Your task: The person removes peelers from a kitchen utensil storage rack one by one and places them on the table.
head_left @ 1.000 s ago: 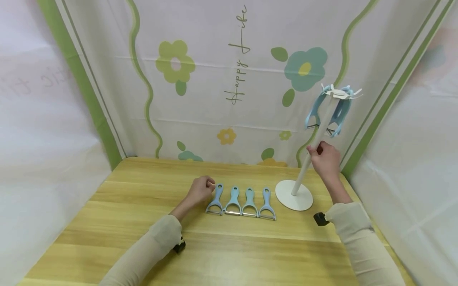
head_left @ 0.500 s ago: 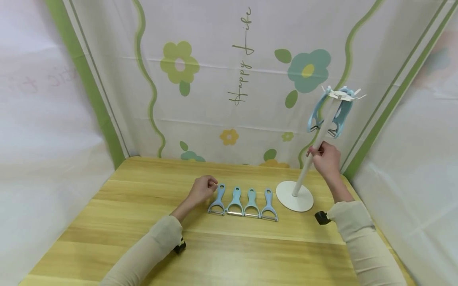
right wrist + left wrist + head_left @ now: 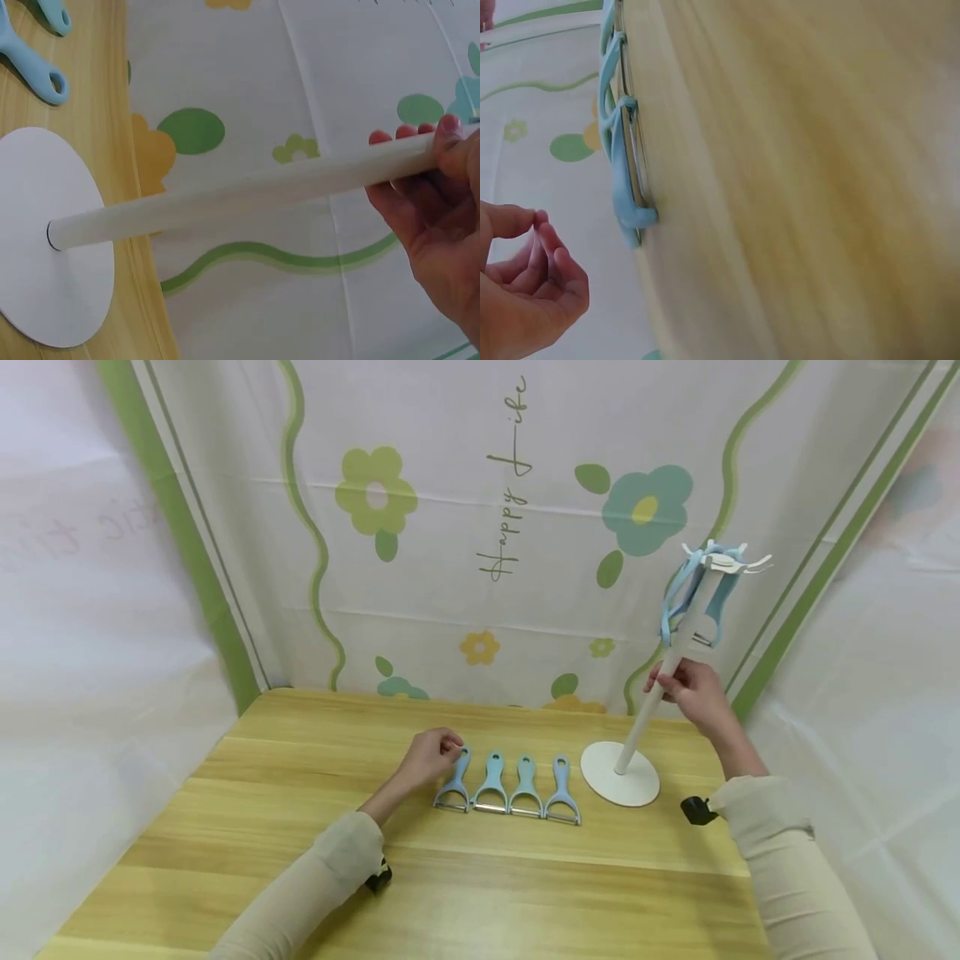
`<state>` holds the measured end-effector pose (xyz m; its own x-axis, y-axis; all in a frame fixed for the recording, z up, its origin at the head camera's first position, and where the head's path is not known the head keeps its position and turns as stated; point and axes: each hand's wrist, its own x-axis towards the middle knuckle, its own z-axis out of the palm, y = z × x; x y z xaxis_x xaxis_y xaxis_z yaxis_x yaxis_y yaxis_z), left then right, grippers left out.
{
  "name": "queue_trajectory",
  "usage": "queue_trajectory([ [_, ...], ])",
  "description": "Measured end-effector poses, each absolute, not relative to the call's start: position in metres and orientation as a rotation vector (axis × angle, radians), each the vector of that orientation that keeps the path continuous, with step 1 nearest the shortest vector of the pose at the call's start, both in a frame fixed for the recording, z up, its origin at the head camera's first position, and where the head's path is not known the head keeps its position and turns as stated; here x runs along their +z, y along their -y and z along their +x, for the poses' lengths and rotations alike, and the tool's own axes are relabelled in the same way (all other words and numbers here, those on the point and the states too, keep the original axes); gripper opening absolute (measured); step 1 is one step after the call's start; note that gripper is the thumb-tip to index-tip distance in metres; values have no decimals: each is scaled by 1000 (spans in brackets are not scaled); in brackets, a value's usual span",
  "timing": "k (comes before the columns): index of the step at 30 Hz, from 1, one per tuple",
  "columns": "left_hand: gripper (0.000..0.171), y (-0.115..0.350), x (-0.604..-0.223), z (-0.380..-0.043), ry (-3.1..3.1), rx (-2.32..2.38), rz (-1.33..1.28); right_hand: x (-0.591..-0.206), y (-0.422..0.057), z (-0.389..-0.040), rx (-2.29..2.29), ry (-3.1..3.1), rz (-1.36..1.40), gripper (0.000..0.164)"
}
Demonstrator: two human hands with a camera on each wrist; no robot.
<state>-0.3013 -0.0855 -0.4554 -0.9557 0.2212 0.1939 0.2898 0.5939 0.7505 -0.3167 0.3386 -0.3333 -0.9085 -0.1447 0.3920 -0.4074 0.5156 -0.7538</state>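
My right hand [image 3: 693,689] grips the white pole of a utensil stand [image 3: 641,727], fingers and thumb wrapped round it in the right wrist view. Its round base [image 3: 45,240] rests on the table, and blue peelers [image 3: 678,589] hang from the hooked top. My left hand [image 3: 431,756] is just beside the leftmost blue peeler [image 3: 459,777], its fingertips overlapping the handle end in the head view. In the left wrist view this hand has loosely curled fingers, thumb tip near the index tip, and holds nothing. Several Y-shaped peelers [image 3: 527,785] lie in a row, blades toward me.
A wooden table [image 3: 525,893] lies under everything. Behind it hangs a white curtain [image 3: 442,593] with flowers and lettering, with more cloth at both sides. The stand is near the table's back right corner.
The stand's hooked top has turned, bringing the hanging peelers round to a new angle. My right hand has shifted its grip on the pole, and its forearm has moved right. The left hand barely moved.
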Motion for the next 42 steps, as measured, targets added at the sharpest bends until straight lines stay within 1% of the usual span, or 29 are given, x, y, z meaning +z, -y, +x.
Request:
queue_trajectory([
  [5, 13, 74, -448, -301, 2725, -1327, -529, -337, -353, -321, 1441, 2438, 647, 22],
  [9, 13, 59, -438, -304, 2712, -1359, -627, -340, -358, -323, 1472, 2421, 696, 24],
  [16, 12, 21, -415, -315, 2719, -1326, -794, -339, -357, -327, 1486, 2427, 679, 25],
  [20, 14, 1, -398, -319, 2710, -1403, -880, -340, -354, -328, 1546, 2415, 661, 27],
  [25, 20, -24, -377, -326, 2659, -1501, -949, -343, -357, -327, 1587, 2401, 628, 25],
  [31, 26, -50, -354, -335, 2605, -1503, -994, -347, -357, -325, 1608, 2396, 596, 30],
  [42, 39, -93, -304, -339, 2397, -1597, -1081, -346, -355, -324, 1617, 2367, 603, 31],
])
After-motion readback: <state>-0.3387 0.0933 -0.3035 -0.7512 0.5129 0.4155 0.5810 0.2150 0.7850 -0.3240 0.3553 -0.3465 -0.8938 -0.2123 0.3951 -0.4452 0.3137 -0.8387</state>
